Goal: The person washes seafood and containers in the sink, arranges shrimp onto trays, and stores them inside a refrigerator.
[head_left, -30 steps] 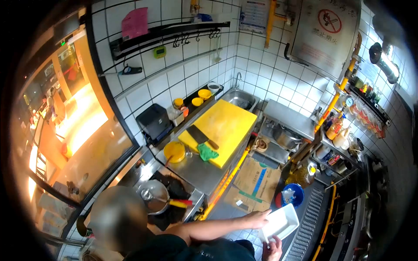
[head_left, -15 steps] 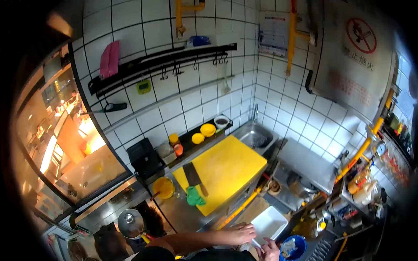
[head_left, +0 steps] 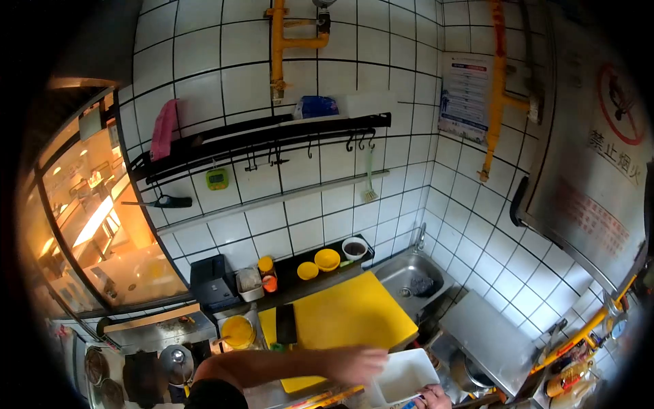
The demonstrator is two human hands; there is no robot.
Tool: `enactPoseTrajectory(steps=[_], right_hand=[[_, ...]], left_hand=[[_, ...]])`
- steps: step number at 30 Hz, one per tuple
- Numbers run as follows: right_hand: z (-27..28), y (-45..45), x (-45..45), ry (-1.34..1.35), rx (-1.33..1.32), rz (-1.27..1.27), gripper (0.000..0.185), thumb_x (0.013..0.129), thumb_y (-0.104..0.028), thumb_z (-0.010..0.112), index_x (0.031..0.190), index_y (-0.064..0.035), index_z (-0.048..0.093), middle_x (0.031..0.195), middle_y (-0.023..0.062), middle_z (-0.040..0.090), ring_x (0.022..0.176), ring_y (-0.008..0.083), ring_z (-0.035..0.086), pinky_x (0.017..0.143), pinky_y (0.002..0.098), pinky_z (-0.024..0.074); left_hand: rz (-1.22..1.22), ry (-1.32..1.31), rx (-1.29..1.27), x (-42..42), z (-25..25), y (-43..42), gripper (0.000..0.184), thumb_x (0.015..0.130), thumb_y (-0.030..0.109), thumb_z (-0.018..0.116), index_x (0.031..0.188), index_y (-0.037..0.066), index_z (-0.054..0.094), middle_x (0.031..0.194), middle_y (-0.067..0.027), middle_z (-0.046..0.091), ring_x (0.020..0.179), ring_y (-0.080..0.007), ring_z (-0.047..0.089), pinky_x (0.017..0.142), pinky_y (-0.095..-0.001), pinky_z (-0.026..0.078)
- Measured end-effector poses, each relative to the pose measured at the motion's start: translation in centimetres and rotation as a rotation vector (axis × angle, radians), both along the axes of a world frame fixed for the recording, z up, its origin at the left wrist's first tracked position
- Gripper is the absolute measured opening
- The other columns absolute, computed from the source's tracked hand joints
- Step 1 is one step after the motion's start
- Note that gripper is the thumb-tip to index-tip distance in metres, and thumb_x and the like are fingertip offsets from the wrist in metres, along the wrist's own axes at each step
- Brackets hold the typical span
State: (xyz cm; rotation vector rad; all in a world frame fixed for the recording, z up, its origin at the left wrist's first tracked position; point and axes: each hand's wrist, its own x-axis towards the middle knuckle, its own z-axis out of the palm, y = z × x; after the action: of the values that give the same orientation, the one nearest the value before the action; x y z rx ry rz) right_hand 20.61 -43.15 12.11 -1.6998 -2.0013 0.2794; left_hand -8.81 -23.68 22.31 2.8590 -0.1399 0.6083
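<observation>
A white rectangular tray (head_left: 407, 376) is at the bottom of the head view, just past the near right corner of a yellow cutting board (head_left: 344, 310). My right hand (head_left: 432, 397) grips the tray's near right edge, its lower part cut off by the frame. Smeared by motion, my left hand (head_left: 360, 365) is over the board's near edge, close to the tray's left side; its fingers do not show clearly. On the board's left lies a cleaver (head_left: 286, 324). My left forearm covers most of the green cloth (head_left: 278, 347).
Behind the board, a shelf holds yellow bowls (head_left: 328, 259) and a white bowl (head_left: 354, 248). A steel sink (head_left: 415, 281) sits at the back corner, with a steel table (head_left: 490, 330) to its right. At left are a yellow container (head_left: 238, 332) and a lidded pot (head_left: 178, 365) on the stove.
My view has tilted up and shifted. My left hand has left the tray's edge and moved left, now blurred. My right hand stays at the tray; the blue basin has left the view.
</observation>
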Motion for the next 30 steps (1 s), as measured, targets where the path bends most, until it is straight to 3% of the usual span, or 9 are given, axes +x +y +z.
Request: enactPoseTrajectory(steps=[7,10,11,13,15,18,23,26,30], right_hand=[[2.1,5.6,2.1,0.083,0.210,-0.188,0.024,0.084,-0.008,0.070,0.106,-0.0006,0.063,0.109,0.0216,0.062,0.102,0.0419,0.061,0.086,0.0465,0.0512],[2.7,7.6,3.1,0.161,0.168,-0.289,0.026,0.083,-0.007,0.071,0.107,0.0004,0.063,0.111,0.0229,0.062,0.103,0.0440,0.060,0.088,0.0479,0.0506],[1.5,8.6,3.6,0.531,0.101,-0.365,0.027,0.084,-0.008,0.070,0.108,0.0008,0.063,0.112,0.0241,0.061,0.103,0.0455,0.060,0.088,0.0493,0.0502],[2.1,10.8,4.1,0.267,0.179,-0.344,0.027,0.085,-0.008,0.069,0.110,0.0008,0.063,0.113,0.0247,0.061,0.103,0.0458,0.059,0.089,0.0497,0.0500],[1.7,13.1,5.1,0.144,0.217,-0.310,0.028,0.086,-0.007,0.067,0.113,0.0003,0.063,0.113,0.0255,0.061,0.104,0.0464,0.059,0.090,0.0500,0.0499],[4.5,17.0,5.5,0.124,0.219,-0.151,0.028,0.085,-0.006,0.067,0.112,-0.0006,0.063,0.113,0.0255,0.061,0.104,0.0465,0.059,0.089,0.0499,0.0500],[3.2,23.9,8.9,0.210,0.156,0.020,0.029,0.086,-0.003,0.067,0.114,-0.0053,0.061,0.111,0.0230,0.061,0.101,0.0421,0.061,0.084,0.0471,0.0524],[3.2,28.8,10.2,0.991,-0.309,-0.074,0.029,0.086,-0.005,0.070,0.113,-0.0079,0.062,0.112,0.0216,0.062,0.101,0.0412,0.062,0.084,0.0459,0.0531],[1.1,35.2,14.1,0.352,0.268,0.193,0.032,0.083,-0.006,0.074,0.112,-0.0094,0.062,0.111,0.0189,0.062,0.099,0.0401,0.062,0.085,0.0468,0.0531]], left_hand=[[0.698,-0.474,0.339,0.6,18.9,20.7,0.057,0.088,0.016,0.072,0.139,0.003,0.050,0.146,-0.0209,0.047,0.136,-0.0365,0.045,0.115,-0.0438,0.037],[0.864,-0.662,0.560,0.7,27.3,28.7,0.057,0.091,0.016,0.070,0.141,0.002,0.046,0.145,-0.0218,0.047,0.136,-0.0378,0.045,0.115,-0.0458,0.037],[0.916,-0.679,0.561,1.0,29.7,30.7,0.056,0.091,0.017,0.069,0.140,0.001,0.047,0.144,-0.0225,0.048,0.135,-0.0379,0.046,0.114,-0.0458,0.038],[1.033,-0.635,0.626,1.0,33.8,34.7,0.052,0.093,0.020,0.067,0.137,0.000,0.050,0.138,-0.0235,0.052,0.132,-0.0381,0.048,0.112,-0.0453,0.040],[1.162,-0.513,0.755,0.9,36.3,38.7,0.047,0.095,0.024,0.065,0.133,-0.002,0.054,0.130,-0.0243,0.058,0.127,-0.0385,0.053,0.110,-0.0444,0.043],[1.368,-0.120,0.407,1.2,39.3,40.6,0.042,0.099,0.033,0.060,0.121,-0.003,0.060,0.116,-0.0241,0.065,0.115,-0.0373,0.060,0.100,-0.0448,0.049],[1.389,-0.027,0.209,-0.1,40.8,40.0,0.046,0.098,0.042,0.061,0.104,-0.004,0.064,0.106,-0.0202,0.067,0.097,-0.0310,0.064,0.085,-0.0458,0.051],[1.475,-0.003,0.207,-0.3,41.1,38.5,0.047,0.097,0.043,0.062,0.100,-0.004,0.065,0.103,-0.0185,0.067,0.092,-0.0275,0.063,0.083,-0.0438,0.050],[1.578,0.093,0.236,0.0,42.1,37.7,0.047,0.097,0.044,0.062,0.103,-0.002,0.067,0.103,-0.0179,0.067,0.092,-0.0265,0.063,0.085,-0.0436,0.049]])
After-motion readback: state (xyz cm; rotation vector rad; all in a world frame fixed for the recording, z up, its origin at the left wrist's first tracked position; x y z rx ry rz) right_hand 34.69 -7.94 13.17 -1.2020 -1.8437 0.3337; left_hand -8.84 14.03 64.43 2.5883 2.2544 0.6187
